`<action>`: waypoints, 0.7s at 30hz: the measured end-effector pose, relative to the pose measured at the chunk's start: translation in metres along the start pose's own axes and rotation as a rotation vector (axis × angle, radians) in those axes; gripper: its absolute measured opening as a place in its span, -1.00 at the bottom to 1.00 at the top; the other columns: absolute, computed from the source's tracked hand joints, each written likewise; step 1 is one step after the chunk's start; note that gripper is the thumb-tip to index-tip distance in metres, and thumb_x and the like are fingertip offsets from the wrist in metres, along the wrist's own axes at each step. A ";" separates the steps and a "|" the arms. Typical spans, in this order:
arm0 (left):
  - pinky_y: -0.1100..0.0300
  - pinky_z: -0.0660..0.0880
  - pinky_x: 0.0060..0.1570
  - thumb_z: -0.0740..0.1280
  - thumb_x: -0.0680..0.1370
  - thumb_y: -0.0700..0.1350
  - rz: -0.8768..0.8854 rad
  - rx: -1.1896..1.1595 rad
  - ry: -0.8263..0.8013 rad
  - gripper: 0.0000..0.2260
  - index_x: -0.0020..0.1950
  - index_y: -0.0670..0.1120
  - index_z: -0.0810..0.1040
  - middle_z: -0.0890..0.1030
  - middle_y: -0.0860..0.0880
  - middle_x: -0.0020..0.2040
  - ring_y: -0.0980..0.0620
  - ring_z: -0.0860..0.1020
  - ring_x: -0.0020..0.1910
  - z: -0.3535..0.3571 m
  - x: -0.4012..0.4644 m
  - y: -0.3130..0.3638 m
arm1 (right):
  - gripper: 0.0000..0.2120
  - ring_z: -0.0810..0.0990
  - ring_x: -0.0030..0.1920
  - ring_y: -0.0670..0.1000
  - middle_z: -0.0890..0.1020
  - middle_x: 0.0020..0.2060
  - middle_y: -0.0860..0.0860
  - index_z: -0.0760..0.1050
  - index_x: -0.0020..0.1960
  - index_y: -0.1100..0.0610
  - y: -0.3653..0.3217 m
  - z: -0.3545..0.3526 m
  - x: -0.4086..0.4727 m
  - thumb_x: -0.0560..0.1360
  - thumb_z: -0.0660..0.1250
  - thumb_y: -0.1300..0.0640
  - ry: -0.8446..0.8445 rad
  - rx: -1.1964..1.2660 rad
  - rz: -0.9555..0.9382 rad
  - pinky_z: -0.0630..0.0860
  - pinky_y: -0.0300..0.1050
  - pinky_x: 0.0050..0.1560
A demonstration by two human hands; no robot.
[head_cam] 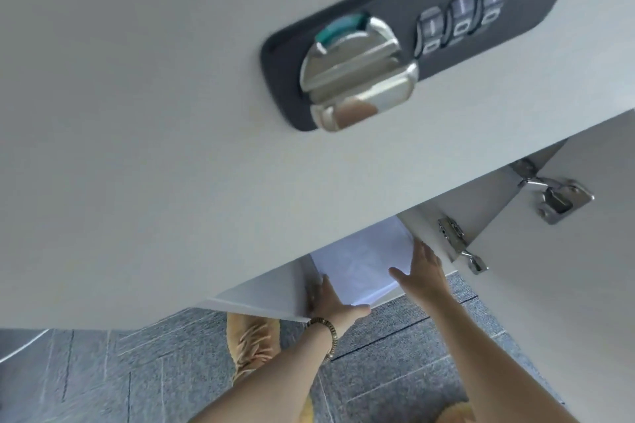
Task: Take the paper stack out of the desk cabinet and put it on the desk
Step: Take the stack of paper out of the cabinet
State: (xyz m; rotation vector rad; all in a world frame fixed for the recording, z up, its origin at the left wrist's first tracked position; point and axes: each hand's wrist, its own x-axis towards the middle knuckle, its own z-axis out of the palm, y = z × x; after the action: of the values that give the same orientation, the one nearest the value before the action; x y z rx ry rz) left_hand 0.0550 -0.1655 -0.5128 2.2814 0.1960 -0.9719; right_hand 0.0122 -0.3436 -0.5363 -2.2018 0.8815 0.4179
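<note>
The left hand [330,302] is gripping the left edge of the paper stack [364,261], its fingers tucked under the cabinet front and its thumb pointing right along the stack's near corner. A gold-toned bracelet [326,333] is sitting on that wrist. The right hand [422,271] is lying spread on the stack's right side, thumb stretched left across the top sheet and fingers reaching along the right edge; whether those fingers are curling under the paper cannot be told.

The white stack is lying inside the desk cabinet [268,295], on its floor at the open front, with its near corner poking just past the floor's front edge. The cabinet's open door [567,285] is standing to the right, with two metal hinges [460,244] fixed where it meets the cabinet side.

Above the opening, a pale panel is filling most of the view, carrying a dark combination lock [395,48] with a chrome knob and three number wheels. Grey carpet [137,381] is showing below, with a tan fringed shoe [254,340] on it beside the left forearm.
</note>
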 end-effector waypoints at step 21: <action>-0.05 0.53 0.13 0.52 0.41 0.02 -0.178 -0.401 0.265 -0.41 0.32 -0.09 0.34 0.51 -0.20 0.29 -0.22 0.54 0.19 0.031 -0.045 -0.057 | -0.43 0.55 0.33 0.18 0.54 0.36 0.15 0.35 0.45 0.20 0.050 0.011 -0.050 0.54 0.37 -0.05 0.013 0.419 0.243 0.46 0.11 0.31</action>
State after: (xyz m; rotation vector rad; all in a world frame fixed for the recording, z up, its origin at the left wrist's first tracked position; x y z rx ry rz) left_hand -0.0165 -0.1346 -0.5263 2.0324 0.6555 -0.6395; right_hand -0.0593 -0.3377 -0.5427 -1.7244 1.1355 0.2994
